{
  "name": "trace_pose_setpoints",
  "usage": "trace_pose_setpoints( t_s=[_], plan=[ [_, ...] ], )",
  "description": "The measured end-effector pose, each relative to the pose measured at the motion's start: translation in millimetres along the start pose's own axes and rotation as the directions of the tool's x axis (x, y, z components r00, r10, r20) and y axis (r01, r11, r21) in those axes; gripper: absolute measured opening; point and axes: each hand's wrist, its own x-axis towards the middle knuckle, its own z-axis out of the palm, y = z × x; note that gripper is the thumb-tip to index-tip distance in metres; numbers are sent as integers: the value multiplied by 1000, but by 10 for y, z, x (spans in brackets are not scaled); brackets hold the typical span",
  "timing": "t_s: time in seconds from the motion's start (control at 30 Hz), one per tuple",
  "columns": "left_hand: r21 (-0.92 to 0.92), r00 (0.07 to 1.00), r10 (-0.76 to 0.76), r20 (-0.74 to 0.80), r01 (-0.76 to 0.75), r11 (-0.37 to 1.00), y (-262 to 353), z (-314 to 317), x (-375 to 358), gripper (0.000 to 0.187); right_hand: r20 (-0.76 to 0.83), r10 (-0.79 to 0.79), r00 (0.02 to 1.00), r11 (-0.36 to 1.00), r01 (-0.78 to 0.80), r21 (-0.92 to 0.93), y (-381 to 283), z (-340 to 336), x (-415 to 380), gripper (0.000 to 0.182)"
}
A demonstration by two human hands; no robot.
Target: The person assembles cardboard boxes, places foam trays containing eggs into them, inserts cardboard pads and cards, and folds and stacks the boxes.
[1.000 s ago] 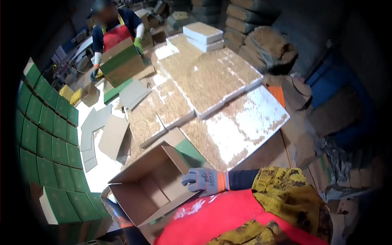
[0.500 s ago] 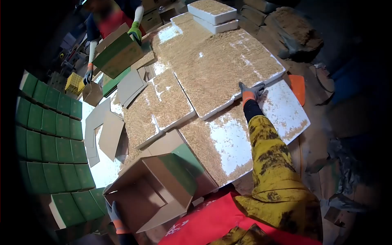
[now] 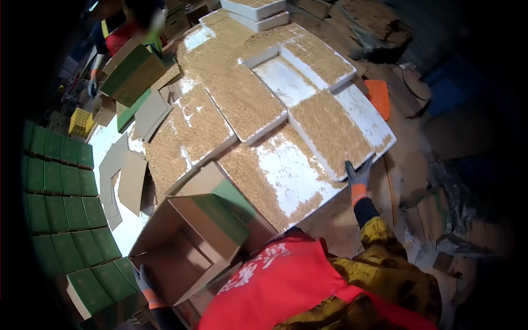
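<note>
My right hand, in a grey glove with an orange cuff, grips the near edge of a white foam tray filled with tan, grainy material. That tray lies slanted over a lower white one, and a gap shows behind it. At the lower left, my left hand, gloved the same way, holds the rim of an open cardboard box. The box is tipped toward me with its flaps spread, and its inside looks bare. Part of my left hand's grip is hidden by the box.
Stacked green boxes stand at the left. Flat cardboard pieces lie beside more filled trays. Across the table, another person handles a green and brown box. An orange scoop-like piece is at the right.
My right hand has drawn the filled tray toward me, away from its row, uncovering a white surface behind it. My left hand still holds the box. The other person's lower hand has left a small box.
</note>
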Motion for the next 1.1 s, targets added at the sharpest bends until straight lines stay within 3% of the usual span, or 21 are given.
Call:
trace_pose_setpoints(
  t_s=[0.07,0.17,0.27,0.33,0.43,0.47,0.5,0.53,0.57,0.6,0.63,0.67,0.7,0.77,0.8,0.9,0.93,0.97,1.0,1.07,1.1],
  plan=[
    [24,999,28,15,-28,999,-142,-71,161,48,-2,201,979,976,-201,86,-325,-427,-364,88],
    [-35,995,-35,98,38,999,16,-14,222,45,61,479,875,748,-444,494,-389,-742,-580,75],
    [-222,990,-42,136,72,972,142,69,207,43,174,513,841,697,-526,487,-140,-939,-656,65],
    [-376,986,-88,145,137,916,616,273,-52,42,118,456,882,707,-440,553,-606,-861,-722,59],
    [-332,987,86,138,-35,943,180,202,206,43,276,332,902,678,-432,594,-885,-808,-681,54],
    [-160,982,103,159,-77,984,-13,120,318,43,296,299,907,707,-419,570,-1225,-723,-738,51],
    [-253,982,42,181,5,967,-297,177,507,41,391,291,873,663,-479,576,-1562,-628,-804,50],
    [-95,907,371,-198,-394,914,-251,428,413,39,487,280,827,615,-545,570,-1838,-531,-866,49],
    [49,999,2,-41,1,999,-156,312,431,45,552,238,799,620,-563,547,-1996,-397,-924,50],
    [356,969,247,10,-234,904,-393,284,448,52,610,191,769,627,-574,526,-2156,-236,-981,50],
    [-6,988,154,-9,-154,988,-187,349,381,53,696,170,697,574,-644,505,-2398,-38,-1080,47],
    [-370,998,60,-28,-66,927,27,419,314,55,717,59,694,685,-551,477,-2543,169,-1189,44],
    [-452,999,-22,34,34,892,263,397,160,56,733,-53,678,775,-435,459,-2658,351,-1312,42],
    [-381,994,100,-54,-113,918,157,466,154,48,736,-321,595,911,-17,411,-2610,406,-1214,37],
    [-304,975,206,-87,-223,926,-49,459,248,44,775,-345,529,919,22,393,-2772,594,-1383,33],
    [-436,983,178,-35,-175,883,417,437,-64,49,877,-325,353,935,260,242,-3177,963,-1542,34],
    [-440,974,223,-47,-220,871,159,478,52,44,903,-264,338,964,110,241,-3332,1085,-1663,41],
    [-224,930,358,-87,-368,902,227,413,-82,43,933,-168,318,981,-40,190,-3687,1217,-1896,48],
    [-412,950,304,-71,-305,858,341,388,-208,41,955,-77,286,973,-186,134,-3965,1344,-2140,56],
    [-739,980,193,-37,-157,655,573,337,-455,38,968,8,251,984,-177,37,-3990,1552,-2295,70],
    [-745,968,245,-47,-197,637,512,319,-498,38,975,26,219,983,-185,15,-3930,1669,-2358,74]
  ],
)
